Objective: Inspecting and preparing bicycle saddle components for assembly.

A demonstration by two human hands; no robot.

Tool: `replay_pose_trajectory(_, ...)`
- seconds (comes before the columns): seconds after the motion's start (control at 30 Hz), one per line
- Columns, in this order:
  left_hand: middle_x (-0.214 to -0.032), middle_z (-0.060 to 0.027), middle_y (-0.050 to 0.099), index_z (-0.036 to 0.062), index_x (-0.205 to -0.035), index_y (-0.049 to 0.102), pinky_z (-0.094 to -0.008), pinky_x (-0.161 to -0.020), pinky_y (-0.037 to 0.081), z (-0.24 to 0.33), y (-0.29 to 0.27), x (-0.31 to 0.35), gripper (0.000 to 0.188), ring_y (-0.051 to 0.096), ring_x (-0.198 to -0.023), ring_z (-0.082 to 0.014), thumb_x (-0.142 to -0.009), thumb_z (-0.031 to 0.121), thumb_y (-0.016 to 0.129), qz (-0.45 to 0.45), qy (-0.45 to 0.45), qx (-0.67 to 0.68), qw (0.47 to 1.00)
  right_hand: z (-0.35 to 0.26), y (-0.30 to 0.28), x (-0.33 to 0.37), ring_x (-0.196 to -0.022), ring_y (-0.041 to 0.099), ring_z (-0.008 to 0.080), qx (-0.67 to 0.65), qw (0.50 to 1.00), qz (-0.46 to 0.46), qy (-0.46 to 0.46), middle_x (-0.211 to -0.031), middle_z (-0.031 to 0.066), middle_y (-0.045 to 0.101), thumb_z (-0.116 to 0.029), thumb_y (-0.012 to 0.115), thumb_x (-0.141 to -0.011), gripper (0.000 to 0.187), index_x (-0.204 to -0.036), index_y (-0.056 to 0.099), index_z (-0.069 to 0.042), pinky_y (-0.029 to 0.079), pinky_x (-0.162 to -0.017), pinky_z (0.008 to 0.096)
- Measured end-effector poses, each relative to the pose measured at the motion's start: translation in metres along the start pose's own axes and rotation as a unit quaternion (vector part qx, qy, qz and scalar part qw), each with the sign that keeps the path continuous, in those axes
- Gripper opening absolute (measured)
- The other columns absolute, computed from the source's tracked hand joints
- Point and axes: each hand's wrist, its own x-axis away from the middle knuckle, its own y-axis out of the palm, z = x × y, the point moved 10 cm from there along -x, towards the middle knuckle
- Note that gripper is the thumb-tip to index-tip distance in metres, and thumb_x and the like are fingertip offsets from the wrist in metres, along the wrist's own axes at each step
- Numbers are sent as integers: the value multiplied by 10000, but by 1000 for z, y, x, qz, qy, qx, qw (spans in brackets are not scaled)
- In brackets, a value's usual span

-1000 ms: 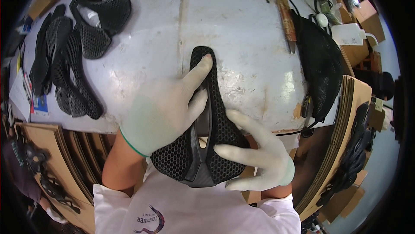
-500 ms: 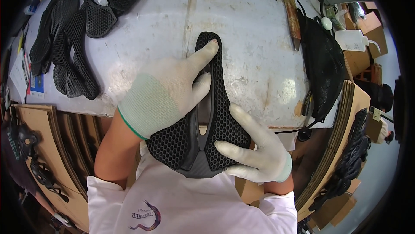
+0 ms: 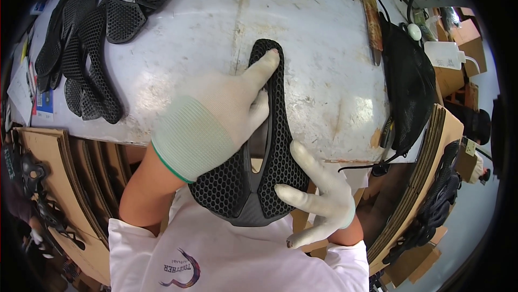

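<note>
A black bicycle saddle (image 3: 283, 151) with a honeycomb-textured top and a long central slot is in front of me, its narrow nose pointing away. My left hand (image 3: 237, 100), in a pale glove with a green-edged cuff, grips the saddle's front half. One of its fingers lies along the nose, another presses beside the slot; the rest are hidden. At the wide right wing is my right hand (image 3: 324, 197), gloved, fingers spread. Two fingertips rest at or over the wing's edge, and a lower digit with a dark tip stands off the saddle.
Several more black honeycomb saddles (image 3: 89, 54) lie at the table's far left. On the right are a wood-handled tool (image 3: 371, 22), a black mesh bag (image 3: 407, 87) and a white squeeze bottle (image 3: 445, 54). Cardboard boxes (image 3: 415, 195) flank me below the white table (image 3: 318, 49).
The saddle and my left hand have shifted slightly right. My right hand has loosened at the wing, its lower digit swinging down and away from the saddle's rear edge.
</note>
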Motion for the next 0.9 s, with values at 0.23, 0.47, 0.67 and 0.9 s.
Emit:
replay_pose_trajectory(0.23,-678,-245,627,96,-1465,601,-459,-572,511,1,4,0,506,656,-572,-383,-961,119,644,-8,-15,15,1000,16,26,13,-1461,346,643,35,996,85,-2,-1624,426,248,-420,902,-792,765,-1390,633,-26,395,-1166,628)
replay_pose_trajectory(0.47,-769,-243,676,90,-1469,600,-446,-591,523,0,5,-2,525,672,-599,-373,-947,83,650,-16,-1,11,1000,8,18,1,-1303,576,567,172,979,106,24,-1444,354,534,-131,743,-801,436,-1230,724,-58,496,-1083,615)
replay_pose_trajectory(0.67,-890,-238,716,90,-1490,584,-431,-605,534,-1,7,-5,547,679,-610,-365,-947,77,651,-43,-14,-3,999,-9,9,-14,-1196,687,393,308,949,62,35,-1245,170,700,-245,708,-830,354,-1158,753,-121,525,-1058,503)
replay_pose_trajectory(0.9,-1111,-258,731,46,-1510,547,-405,-692,565,-9,8,-2,565,722,-716,-369,-957,108,645,-49,-9,50,998,-10,1,-24,-1156,709,333,268,962,55,-19,-1165,134,733,-464,714,-855,484,-1121,739,-60,528,-1049,456)
